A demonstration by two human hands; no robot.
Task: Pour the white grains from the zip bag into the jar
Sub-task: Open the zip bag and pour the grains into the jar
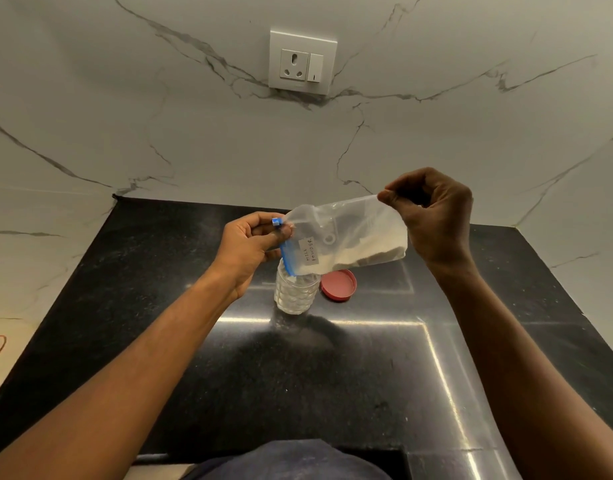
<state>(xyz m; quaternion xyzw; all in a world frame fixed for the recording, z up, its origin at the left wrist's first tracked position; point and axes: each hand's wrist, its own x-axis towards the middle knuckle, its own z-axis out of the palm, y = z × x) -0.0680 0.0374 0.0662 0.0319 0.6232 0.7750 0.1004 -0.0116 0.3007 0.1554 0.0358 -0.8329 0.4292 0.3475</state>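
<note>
Over the centre of the frame, a clear plastic zip bag with a blue zipper strip (346, 237) hangs roughly horizontal, mouth end down-left, sealed end up-right. Left hand (249, 247) pinches the mouth end at the blue slider, thumb and fingers closed on it. Right hand (433, 216) pinches the opposite top corner of the bag between thumb and forefinger, other fingers curled. Hands are well apart, bag stretched between them. White grains (364, 251) sit piled along the bag's lower edge toward the right; a small white label with handwriting (308, 250) is on the bag face. Bag mouth sits directly over the clear ribbed plastic jar (295, 292), which stands upright on the black speckled stone countertop (332, 375) and already has white content inside. Whether the bag touches the jar rim, can't tell. Round red lid (339, 285) lies on the counter just right of the jar, underside up. White socket-and-switch plate (302, 61) is on the marble wall, upper centre.
</note>
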